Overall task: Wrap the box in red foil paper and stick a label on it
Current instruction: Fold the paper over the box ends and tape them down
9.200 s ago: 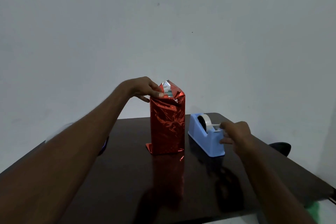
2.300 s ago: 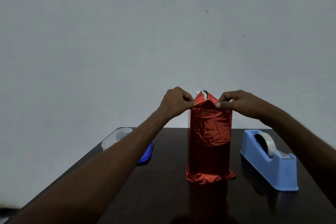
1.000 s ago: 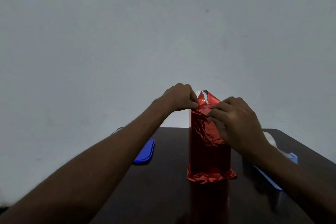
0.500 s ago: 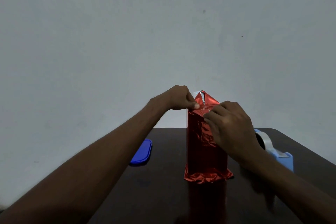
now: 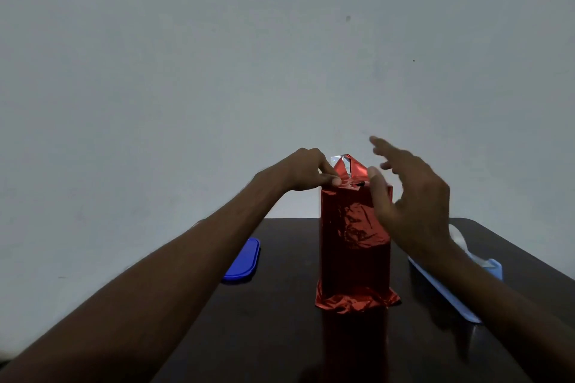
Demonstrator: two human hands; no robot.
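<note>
The tall box (image 5: 351, 252) stands upright on the dark table, covered in red foil paper. The foil flares out crumpled at its base and rises to a folded peak (image 5: 350, 166) with a silver inside on top. My left hand (image 5: 306, 169) is at the top left corner, fingers curled, thumb pinning the foil fold at the top edge. My right hand (image 5: 410, 202) hovers in front of the box's upper right side with fingers spread, blurred, and its thumb near the top front edge. No label is visible.
A light blue tape dispenser (image 5: 494, 270) sits right of the box, mostly hidden behind my right forearm. A blue lid (image 5: 244, 260) lies to the left. The dark table (image 5: 280, 336) ends at a pale wall just behind the box.
My right hand has let go of the foil at the top front and opened, fingers spreading up and to the right. My left hand stays on the top left fold.
</note>
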